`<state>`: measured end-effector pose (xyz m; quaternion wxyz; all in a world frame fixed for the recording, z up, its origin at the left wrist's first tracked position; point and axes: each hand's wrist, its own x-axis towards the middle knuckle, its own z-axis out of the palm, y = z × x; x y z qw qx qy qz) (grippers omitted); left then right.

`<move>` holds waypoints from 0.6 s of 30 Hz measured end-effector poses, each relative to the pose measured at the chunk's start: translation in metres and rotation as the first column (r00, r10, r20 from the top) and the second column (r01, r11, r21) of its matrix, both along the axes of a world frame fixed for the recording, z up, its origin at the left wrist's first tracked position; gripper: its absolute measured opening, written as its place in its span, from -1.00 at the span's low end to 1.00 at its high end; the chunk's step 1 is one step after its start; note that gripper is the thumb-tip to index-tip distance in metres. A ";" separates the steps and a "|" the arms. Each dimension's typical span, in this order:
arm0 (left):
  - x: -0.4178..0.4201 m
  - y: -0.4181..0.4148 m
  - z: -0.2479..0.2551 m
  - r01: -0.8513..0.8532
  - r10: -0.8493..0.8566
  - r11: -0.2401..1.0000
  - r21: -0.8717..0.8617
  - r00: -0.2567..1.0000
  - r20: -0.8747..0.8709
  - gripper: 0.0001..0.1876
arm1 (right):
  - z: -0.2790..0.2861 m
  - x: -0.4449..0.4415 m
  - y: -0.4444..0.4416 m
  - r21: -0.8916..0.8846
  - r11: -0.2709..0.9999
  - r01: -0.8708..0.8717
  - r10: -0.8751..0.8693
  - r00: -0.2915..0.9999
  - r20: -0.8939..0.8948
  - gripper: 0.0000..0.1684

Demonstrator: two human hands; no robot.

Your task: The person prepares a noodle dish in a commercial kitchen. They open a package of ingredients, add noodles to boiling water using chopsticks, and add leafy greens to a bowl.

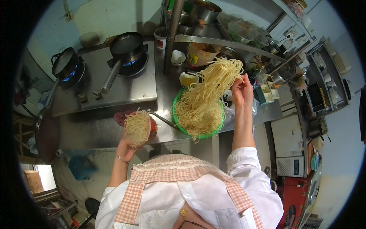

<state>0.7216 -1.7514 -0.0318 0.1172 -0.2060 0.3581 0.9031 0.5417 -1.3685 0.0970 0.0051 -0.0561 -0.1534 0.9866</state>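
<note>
My right hand (242, 90) lifts a clump of pale noodles (224, 74) by its upper end. The strands hang down into a heap of noodles (197, 114) that fills a green plastic basket (175, 121) on the steel counter. My left hand (127, 147) holds a bowl-like container (153, 129), partly hidden, with noodles (137, 127) piled over its rim. Between container and basket lies a long metal utensil handle (161, 118). Behind the basket stands a white bowl (188, 78) with something yellow in it.
To the left, two dark pans (126, 45) (65, 61) sit over lit blue flames on a steel stove (134, 88), their handles pointing towards me. A metal shelf post (173, 34) rises behind the counter. A divided condiment box (266, 91) stands right of my right hand.
</note>
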 end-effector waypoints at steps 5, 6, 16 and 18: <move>-0.034 0.029 0.035 0.125 -0.126 0.992 -0.018 0.977 -0.174 -0.33 | 0.018 -0.007 0.005 -0.046 0.999 0.018 -0.021 0.998 -0.056 -0.76; -0.039 0.029 0.033 0.163 -0.160 0.987 0.003 0.972 -0.173 -0.32 | 0.028 -0.005 0.001 -0.068 0.998 -0.006 0.001 0.997 -0.083 -0.76; -0.094 0.056 0.017 0.359 -0.320 0.928 0.097 0.905 -0.281 -0.28 | 0.079 -0.011 0.003 -0.052 0.999 0.005 -0.016 0.977 -0.213 -0.73; -0.101 0.061 0.018 0.395 -0.353 0.914 0.090 0.886 -0.300 -0.30 | 0.088 -0.015 0.006 -0.035 0.999 0.035 -0.042 0.970 -0.237 -0.72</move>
